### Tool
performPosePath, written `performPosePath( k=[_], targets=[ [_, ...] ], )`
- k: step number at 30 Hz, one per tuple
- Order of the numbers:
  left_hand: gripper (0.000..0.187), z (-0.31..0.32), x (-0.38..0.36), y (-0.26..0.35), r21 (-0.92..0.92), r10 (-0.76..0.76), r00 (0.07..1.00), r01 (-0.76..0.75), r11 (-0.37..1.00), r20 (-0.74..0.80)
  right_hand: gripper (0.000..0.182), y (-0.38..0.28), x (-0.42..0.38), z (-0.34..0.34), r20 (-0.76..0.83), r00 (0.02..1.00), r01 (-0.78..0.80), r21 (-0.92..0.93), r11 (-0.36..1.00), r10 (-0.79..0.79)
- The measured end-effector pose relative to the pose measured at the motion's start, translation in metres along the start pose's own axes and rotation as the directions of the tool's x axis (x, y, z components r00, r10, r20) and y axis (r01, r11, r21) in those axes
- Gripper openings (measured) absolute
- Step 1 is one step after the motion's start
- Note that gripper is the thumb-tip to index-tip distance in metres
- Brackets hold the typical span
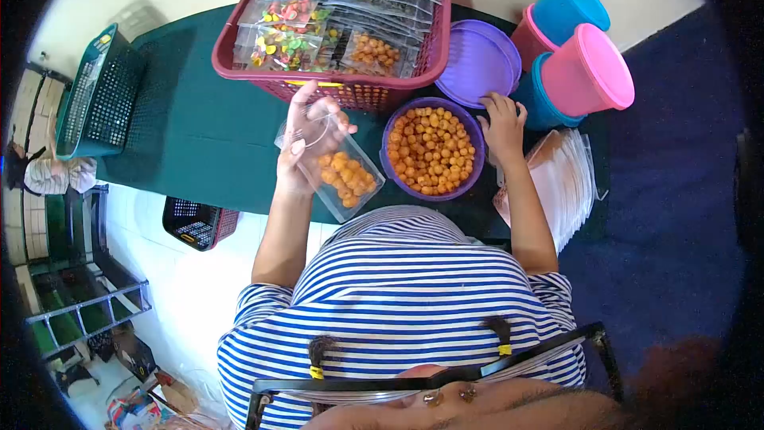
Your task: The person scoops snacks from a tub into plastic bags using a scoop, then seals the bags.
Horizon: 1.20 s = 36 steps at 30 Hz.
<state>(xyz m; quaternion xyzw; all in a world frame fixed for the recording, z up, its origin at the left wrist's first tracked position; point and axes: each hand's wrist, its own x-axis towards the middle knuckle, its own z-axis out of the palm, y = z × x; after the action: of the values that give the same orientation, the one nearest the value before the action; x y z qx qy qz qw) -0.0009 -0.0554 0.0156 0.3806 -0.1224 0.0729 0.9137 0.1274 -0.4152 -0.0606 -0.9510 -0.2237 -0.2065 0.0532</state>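
Note:
My left hand [301,139] has its fingers at the mouth of a clear plastic bag [328,183], held tilted over the table. Round orange snack balls [347,179] fill its lower part. Right of the bag stands a purple tub [385,161] full of the same orange balls. Beyond the tub's right side, my right hand [503,123] reaches out with fingers apart, fingertips right at the edge of a round purple lid [477,64]. Below my right forearm lies a stack of flat clear bags [561,183].
A maroon basket [334,84] packed with filled snack bags stands at the back. Pink tubs [585,68] and blue tubs [569,8] are stacked at right. One green basket [103,95] sits at the table's left end; a dark basket [199,223] is lower down.

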Motion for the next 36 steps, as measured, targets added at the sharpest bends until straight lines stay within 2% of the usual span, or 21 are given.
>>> performPosePath(
  k=[2, 4, 5, 9, 10, 11, 12, 13, 16, 18, 23, 25, 29, 31, 36],
  targets=[
    [0.093, 0.004, -0.002, 0.003, 0.054, -0.026, 1.000, 0.027, 0.998, -0.007, 0.034, 0.012, 0.002, 0.017, -0.019, 1.000, 0.012, 0.010, 1.000, -0.012],
    [0.093, 0.001, -0.003, 0.002, 0.042, -0.021, 1.000, 0.021, 0.999, -0.001, 0.023, 0.015, 0.005, 0.022, -0.067, 0.997, 0.026, 0.010, 1.000, -0.025],
    [0.094, 0.000, -0.002, 0.001, 0.026, -0.023, 1.000, 0.022, 0.999, 0.018, 0.023, 0.017, 0.005, 0.023, -0.069, 0.997, 0.036, 0.010, 0.999, -0.035],
    [0.073, -0.004, -0.003, 0.002, 0.032, -0.023, 0.999, 0.025, 0.999, -0.049, 0.022, 0.004, -0.007, -0.003, -0.136, 0.990, 0.055, 0.062, 0.997, -0.046],
    [0.073, -0.004, -0.003, 0.002, 0.030, -0.022, 0.998, 0.023, 0.999, -0.057, 0.023, -0.003, -0.015, -0.014, -0.103, 0.993, 0.083, 0.167, 0.982, -0.066],
    [0.065, -0.003, -0.003, 0.003, -0.008, -0.014, 0.998, 0.013, 1.000, -0.064, 0.024, -0.011, -0.025, -0.026, -0.071, 0.994, 0.105, 0.272, 0.957, -0.089],
    [0.057, -0.003, -0.002, 0.003, -0.047, -0.006, 0.998, 0.003, 0.999, -0.068, 0.025, -0.024, -0.037, -0.042, -0.012, 0.987, 0.155, 0.280, 0.947, -0.158],
    [0.057, -0.005, -0.001, 0.001, -0.049, -0.006, 0.998, 0.003, 0.999, -0.068, 0.026, -0.037, -0.051, -0.055, 0.044, 0.974, 0.203, 0.288, 0.936, -0.224],
    [0.047, -0.013, 0.002, -0.006, 0.401, 0.101, 0.994, -0.078, 0.913, -0.037, 0.024, -0.049, -0.090, -0.054, 0.086, 0.951, 0.260, 0.298, 0.919, -0.297],
    [0.047, -0.017, 0.002, -0.014, 0.393, 0.110, 0.992, -0.078, 0.916, -0.060, 0.019, -0.055, -0.102, -0.054, 0.120, 0.940, 0.246, 0.413, 0.877, -0.320],
    [0.051, -0.013, 0.007, -0.024, 0.373, 0.133, 0.988, -0.095, 0.923, -0.078, 0.015, -0.063, -0.108, -0.058, 0.111, 0.933, 0.271, 0.407, 0.872, -0.341],
    [0.054, -0.013, 0.007, -0.022, 0.356, 0.119, 0.992, -0.094, 0.930, -0.049, 0.015, -0.061, -0.110, -0.062, 0.173, 0.950, 0.193, 0.333, 0.923, -0.261],
    [0.050, -0.012, 0.005, -0.021, 0.398, 0.124, 0.991, -0.091, 0.913, -0.058, 0.017, -0.058, -0.102, -0.074, 0.227, 0.955, 0.134, 0.250, 0.959, -0.193],
    [0.048, -0.010, 0.004, -0.023, 0.420, 0.139, 0.988, -0.097, 0.903, -0.071, 0.018, -0.057, -0.099, -0.074, 0.223, 0.950, 0.145, 0.312, 0.939, -0.220],
    [0.044, -0.002, -0.001, -0.024, 0.417, 0.099, 0.992, -0.057, 0.907, -0.078, 0.019, -0.064, -0.100, -0.072, 0.257, 0.930, 0.176, 0.319, 0.931, -0.263]
  ],
)
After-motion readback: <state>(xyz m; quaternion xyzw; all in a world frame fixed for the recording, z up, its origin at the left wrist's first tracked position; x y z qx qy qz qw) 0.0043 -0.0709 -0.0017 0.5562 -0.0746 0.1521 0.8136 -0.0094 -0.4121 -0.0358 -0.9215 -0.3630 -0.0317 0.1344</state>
